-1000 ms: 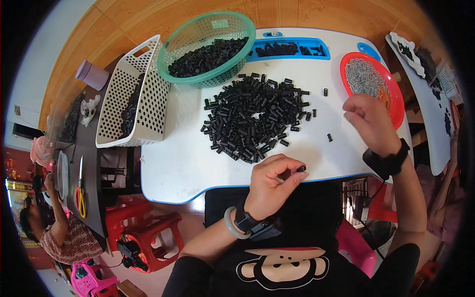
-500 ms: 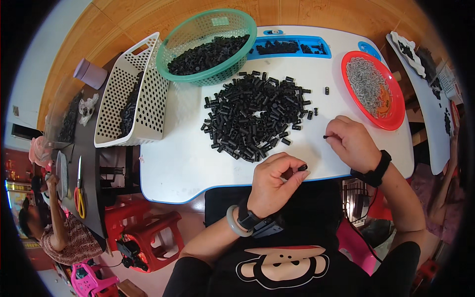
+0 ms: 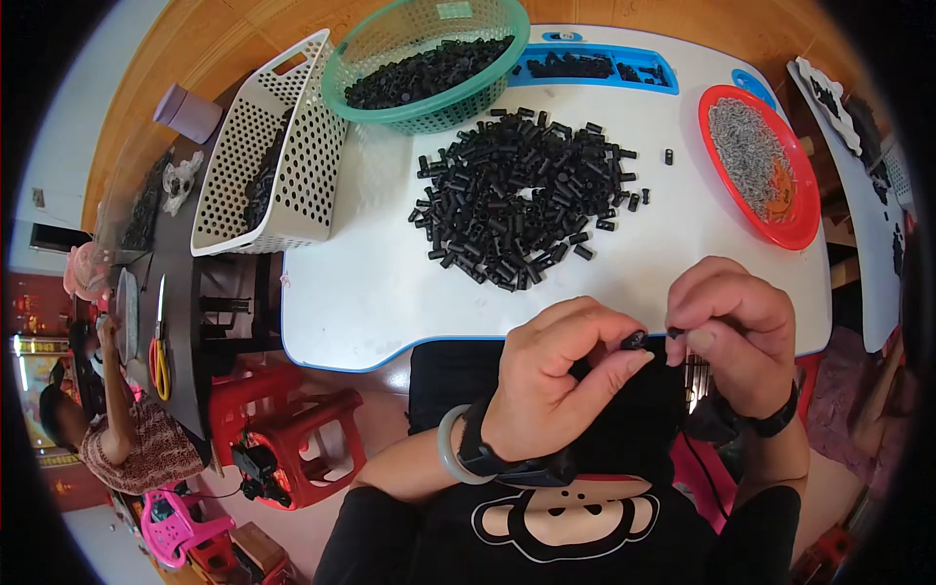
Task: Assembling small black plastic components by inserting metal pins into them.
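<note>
Between the thumb and forefinger of my left hand is a small black plastic cylinder, its end turned toward the right. My right hand pinches a tiny black piece, close to that cylinder; whether they touch I cannot tell. Both hands are at the table's near edge. Beyond them a loose heap of black cylinders lies on the white table. One single black cylinder stands apart, right of the heap.
A red plate of small metal springs is at the right. Behind the heap sit a green basket of black parts and a blue divided tray. A white perforated basket stands left. Scissors lie on a dark side table; another person sits there.
My right hand has come down and toward the left hand with its small piece. My left hand has shifted slightly right. The whole view has tilted a little.
</note>
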`<state>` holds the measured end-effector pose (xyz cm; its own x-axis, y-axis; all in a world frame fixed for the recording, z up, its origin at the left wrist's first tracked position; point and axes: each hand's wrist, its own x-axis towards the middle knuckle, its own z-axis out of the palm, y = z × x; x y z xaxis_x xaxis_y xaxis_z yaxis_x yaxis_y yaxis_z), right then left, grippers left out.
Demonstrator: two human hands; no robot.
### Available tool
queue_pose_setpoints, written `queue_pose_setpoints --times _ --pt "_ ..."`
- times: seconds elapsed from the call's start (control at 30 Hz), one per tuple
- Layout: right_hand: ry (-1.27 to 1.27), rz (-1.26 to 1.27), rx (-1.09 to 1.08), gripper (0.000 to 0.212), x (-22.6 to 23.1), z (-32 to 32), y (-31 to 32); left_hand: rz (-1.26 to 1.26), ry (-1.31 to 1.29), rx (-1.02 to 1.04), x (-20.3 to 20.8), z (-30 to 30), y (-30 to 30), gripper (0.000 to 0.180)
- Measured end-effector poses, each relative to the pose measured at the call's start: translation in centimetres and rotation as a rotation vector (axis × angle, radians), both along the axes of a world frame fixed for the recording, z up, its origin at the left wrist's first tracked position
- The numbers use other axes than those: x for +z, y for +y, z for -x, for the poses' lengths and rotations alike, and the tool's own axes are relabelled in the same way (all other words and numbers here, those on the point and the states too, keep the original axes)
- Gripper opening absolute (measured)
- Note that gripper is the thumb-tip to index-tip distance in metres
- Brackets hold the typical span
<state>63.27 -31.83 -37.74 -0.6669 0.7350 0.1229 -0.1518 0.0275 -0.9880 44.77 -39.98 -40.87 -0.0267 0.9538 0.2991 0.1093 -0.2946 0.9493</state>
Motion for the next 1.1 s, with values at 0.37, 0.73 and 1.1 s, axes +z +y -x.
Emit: queue_pose_setpoints --times 0.37,0.73,1.1 --pt "0.186 -0.095 -0.120 0.014 -1.1 0.9 -0.8 -0.025 0.006 -0.026 1.0 -0.3 -0.5 0.013" --pt "-0.014 -0.463 -0.155 0.014 -0.7 1.1 -1.1 -0.042 0.066 0.018 0.9 -0.4 -0.9 0.014" --pt "-0.146 -0.818 -0.139 0.018 0.1 1.2 -1.0 -0.261 0.297 0.157 1.1 -1.0 -0.7 0.018"
